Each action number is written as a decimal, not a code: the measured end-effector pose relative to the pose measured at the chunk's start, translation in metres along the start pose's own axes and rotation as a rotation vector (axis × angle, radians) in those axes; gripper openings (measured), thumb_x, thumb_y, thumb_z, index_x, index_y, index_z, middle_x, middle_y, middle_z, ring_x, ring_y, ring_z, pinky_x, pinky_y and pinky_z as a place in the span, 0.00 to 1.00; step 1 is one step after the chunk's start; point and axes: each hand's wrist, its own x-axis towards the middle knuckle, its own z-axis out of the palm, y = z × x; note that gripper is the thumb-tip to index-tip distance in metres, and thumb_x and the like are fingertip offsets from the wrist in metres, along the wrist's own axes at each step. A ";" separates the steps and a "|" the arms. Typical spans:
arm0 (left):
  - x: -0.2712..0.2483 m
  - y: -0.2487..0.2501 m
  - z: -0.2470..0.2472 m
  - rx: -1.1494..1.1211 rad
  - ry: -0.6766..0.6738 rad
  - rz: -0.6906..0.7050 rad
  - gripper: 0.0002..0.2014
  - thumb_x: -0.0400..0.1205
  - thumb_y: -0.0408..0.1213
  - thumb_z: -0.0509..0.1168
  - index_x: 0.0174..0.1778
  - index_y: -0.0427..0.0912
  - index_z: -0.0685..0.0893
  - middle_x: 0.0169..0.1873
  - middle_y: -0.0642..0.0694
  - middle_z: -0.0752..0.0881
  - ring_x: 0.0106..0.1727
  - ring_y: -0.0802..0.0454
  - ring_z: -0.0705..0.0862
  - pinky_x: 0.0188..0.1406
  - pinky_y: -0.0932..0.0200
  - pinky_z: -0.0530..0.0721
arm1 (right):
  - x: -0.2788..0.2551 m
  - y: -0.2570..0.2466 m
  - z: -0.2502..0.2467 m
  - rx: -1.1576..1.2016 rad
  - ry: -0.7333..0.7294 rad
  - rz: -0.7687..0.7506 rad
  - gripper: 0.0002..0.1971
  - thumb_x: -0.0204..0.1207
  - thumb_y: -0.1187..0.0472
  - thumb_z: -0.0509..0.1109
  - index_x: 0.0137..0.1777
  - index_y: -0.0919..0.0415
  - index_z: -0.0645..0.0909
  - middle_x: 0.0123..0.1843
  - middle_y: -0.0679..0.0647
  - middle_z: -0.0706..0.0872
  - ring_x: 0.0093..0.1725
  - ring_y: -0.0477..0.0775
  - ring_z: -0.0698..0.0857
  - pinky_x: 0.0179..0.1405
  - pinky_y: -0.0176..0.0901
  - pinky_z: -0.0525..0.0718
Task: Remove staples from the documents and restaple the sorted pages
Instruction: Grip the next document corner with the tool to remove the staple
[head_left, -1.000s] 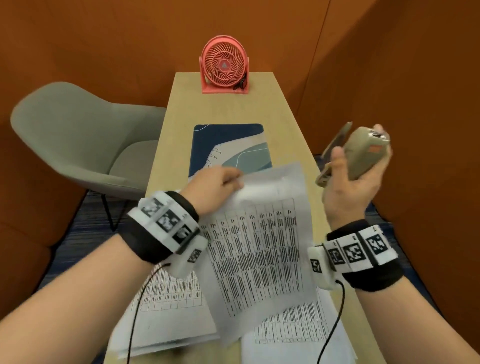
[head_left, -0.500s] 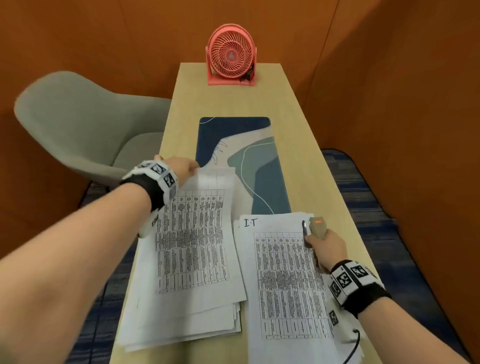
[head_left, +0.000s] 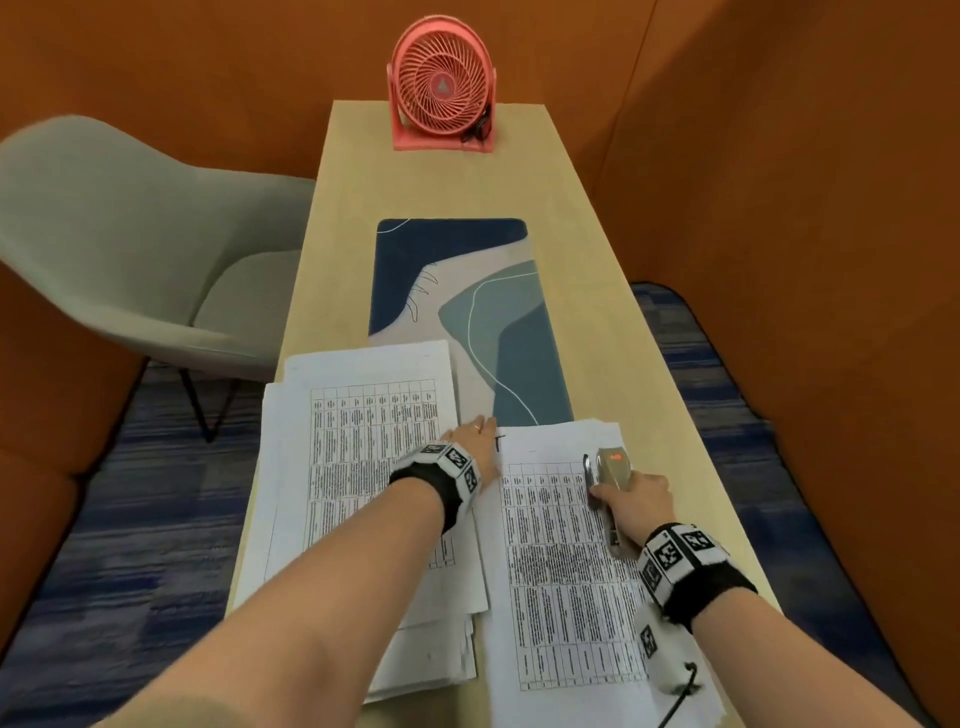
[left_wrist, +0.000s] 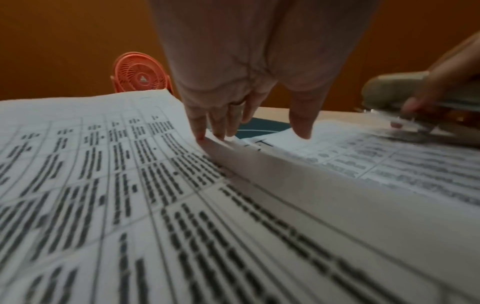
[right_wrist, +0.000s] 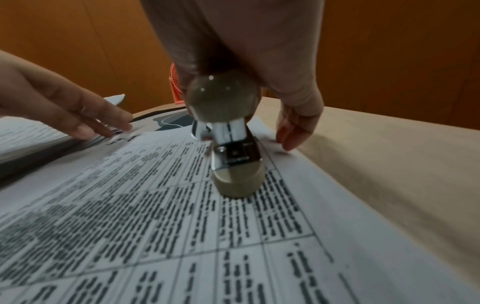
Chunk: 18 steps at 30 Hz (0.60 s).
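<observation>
On the near end of the wooden table (head_left: 613, 291), two sets of printed pages lay side by side. The right hand (head_left: 636, 496) gripped a beige stapler (head_left: 610, 467) standing on the right-hand pages (head_left: 561, 571), near their upper right corner; whether its jaw had bitten the paper was unclear. The left hand (head_left: 475, 441), fingers straight and relaxed, touched the right edge of the left stack (head_left: 363, 457). Beyond lay a blue patterned desk mat (head_left: 467, 291) and a pink fan (head_left: 441, 85).
</observation>
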 end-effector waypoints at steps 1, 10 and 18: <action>0.004 0.003 -0.001 0.042 -0.013 -0.019 0.39 0.81 0.43 0.64 0.82 0.38 0.48 0.80 0.40 0.57 0.78 0.42 0.63 0.77 0.46 0.59 | 0.000 0.002 -0.001 0.032 -0.010 -0.007 0.20 0.76 0.49 0.69 0.57 0.67 0.79 0.57 0.63 0.73 0.53 0.61 0.76 0.38 0.37 0.74; 0.010 0.027 -0.010 -0.070 0.032 0.043 0.21 0.79 0.42 0.66 0.68 0.43 0.74 0.62 0.43 0.80 0.65 0.43 0.77 0.65 0.51 0.70 | -0.008 0.009 -0.003 0.213 -0.002 -0.074 0.12 0.72 0.58 0.73 0.47 0.67 0.81 0.52 0.67 0.83 0.40 0.60 0.83 0.30 0.40 0.77; -0.013 0.034 -0.014 -0.448 0.021 0.044 0.12 0.76 0.35 0.70 0.54 0.37 0.86 0.39 0.44 0.82 0.41 0.47 0.79 0.31 0.63 0.75 | -0.043 -0.009 -0.009 0.101 -0.051 -0.263 0.15 0.74 0.64 0.71 0.60 0.62 0.76 0.54 0.60 0.85 0.52 0.60 0.83 0.45 0.42 0.75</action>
